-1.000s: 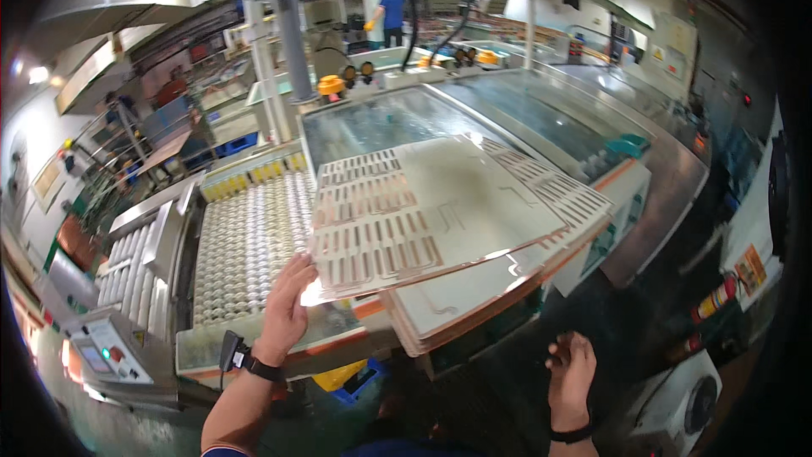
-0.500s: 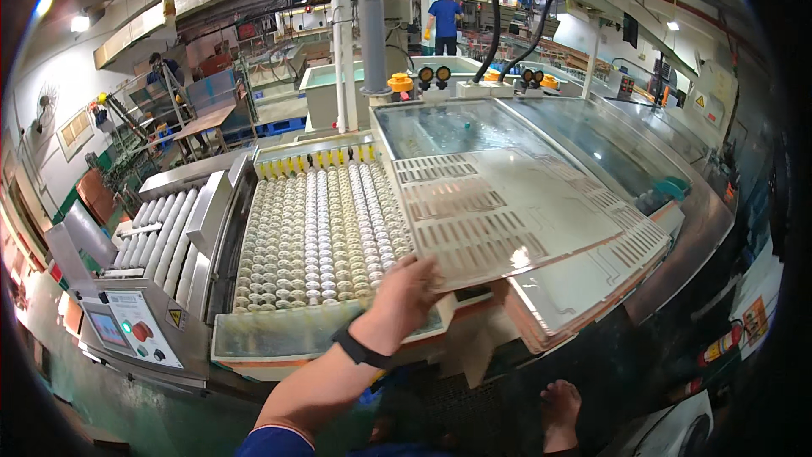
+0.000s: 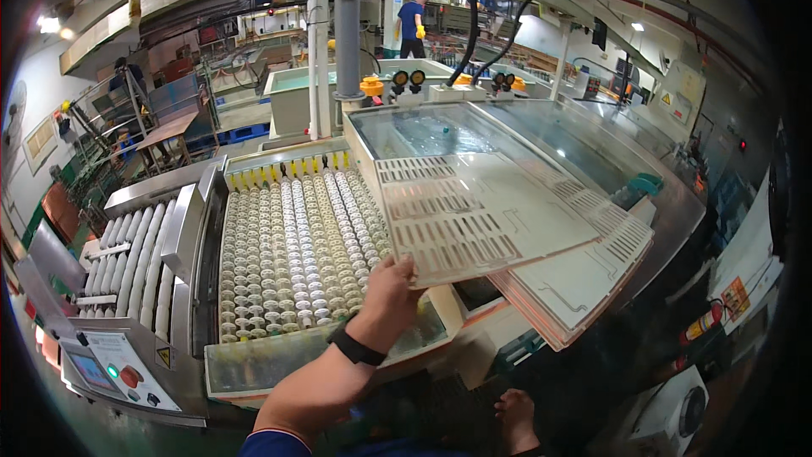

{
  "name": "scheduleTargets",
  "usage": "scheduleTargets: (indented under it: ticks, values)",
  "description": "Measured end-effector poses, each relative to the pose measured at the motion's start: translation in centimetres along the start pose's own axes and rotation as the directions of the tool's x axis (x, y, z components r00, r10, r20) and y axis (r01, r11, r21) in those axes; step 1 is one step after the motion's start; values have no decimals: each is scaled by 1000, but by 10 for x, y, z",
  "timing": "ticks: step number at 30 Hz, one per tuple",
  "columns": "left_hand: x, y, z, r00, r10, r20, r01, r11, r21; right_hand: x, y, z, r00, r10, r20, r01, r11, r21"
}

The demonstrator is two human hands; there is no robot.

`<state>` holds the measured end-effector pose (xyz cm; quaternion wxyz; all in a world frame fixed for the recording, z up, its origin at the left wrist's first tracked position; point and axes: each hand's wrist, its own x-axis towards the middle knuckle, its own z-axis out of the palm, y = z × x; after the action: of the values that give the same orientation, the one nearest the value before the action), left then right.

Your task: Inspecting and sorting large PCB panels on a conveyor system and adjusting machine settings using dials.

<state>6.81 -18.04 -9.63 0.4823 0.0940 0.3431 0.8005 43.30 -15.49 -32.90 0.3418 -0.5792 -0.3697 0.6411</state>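
Tank with a clear lid (image 3: 397, 131), spread across the centre and upper right of the frame. Left of centre, a bed of white wheels (image 3: 296, 245), set in close rows. Right of centre, a broad thin sheet (image 3: 495, 220), pale with coppery slots and fine lines, lying at a slant across a stack of similar sheets (image 3: 584, 279). Just changed: sheet farther left relative to the stack than a second ago, with more of the stack bare at the right. Meaning for the work in hand, as a judgement: top sheet partly parted from the pile, left edge now alongside the wheels, right part still overlapping the stack. At the far left, a bank of smooth rollers (image 3: 144, 262); below, at lower left, a pale control panel (image 3: 106, 368). Near the middle of the frame, left hand (image 3: 392, 292), closed narrowly on the sheet's near left corner, fingertips partly hidden. At the bottom, right of centre, right hand (image 3: 516, 416), well apart from the sheet, fingers loosely curled; palm hidden, so cannot tell whether holding anything. Smallest, a red button (image 3: 129, 377) on the panel.
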Motion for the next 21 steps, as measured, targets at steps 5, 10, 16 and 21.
scheduleTargets:
  ticks: [5,10,16,21]
  values:
    - [-13,48,-52,956,282,85,-291,948,129,20,32,-34,993,118,-23,-119,993,-13]
    - [-46,115,-107,945,292,-150,-281,956,89,44,78,-55,970,216,116,-237,945,225]
    - [-57,172,-236,903,415,-112,-393,903,175,22,57,-20,979,199,-48,-204,948,-244]
    - [-50,184,-275,885,429,-181,-387,893,229,22,63,-12,942,241,-232,-310,888,-339]
